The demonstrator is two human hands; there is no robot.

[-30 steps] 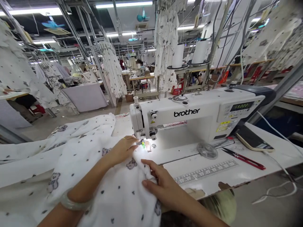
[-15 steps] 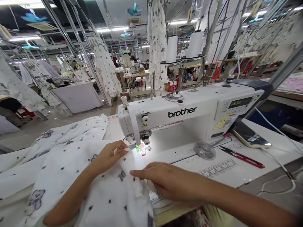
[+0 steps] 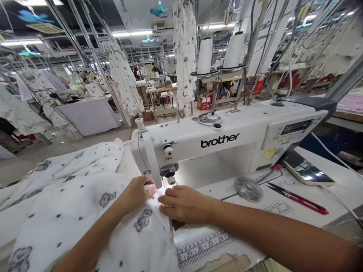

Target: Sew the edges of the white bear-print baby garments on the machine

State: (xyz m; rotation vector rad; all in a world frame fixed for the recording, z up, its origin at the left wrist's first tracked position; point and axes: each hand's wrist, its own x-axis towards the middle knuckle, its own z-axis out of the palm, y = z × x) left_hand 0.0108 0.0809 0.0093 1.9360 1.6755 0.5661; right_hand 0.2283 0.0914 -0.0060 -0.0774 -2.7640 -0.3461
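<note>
White fabric [image 3: 85, 204] printed with grey bears and small dark dots covers the left of the sewing table and hangs over the front. My left hand [image 3: 139, 192] is closed on it just left of the needle area, its fingertips partly hidden. Close by, my right hand [image 3: 185, 204] has its fingers bent and pressed together on the fabric's right edge. Both hands are under the head of a white sewing machine [image 3: 193, 141], whose lamp lights the cloth. A small dark brown piece [image 3: 178, 225] shows beneath my right hand.
A printed ruler [image 3: 204, 247] runs along the table front. To the right are red thread snips [image 3: 300, 199], a clear round disc [image 3: 248, 189] and a phone [image 3: 307, 168] with a cable. Thread cones [image 3: 204, 56] stand behind the machine. Printed garments [image 3: 184, 56] hang beyond.
My right hand has moved in toward the needle area, and its extended finger is now bent onto the fabric. The left hand stays by the needle. The view has shifted slightly.
</note>
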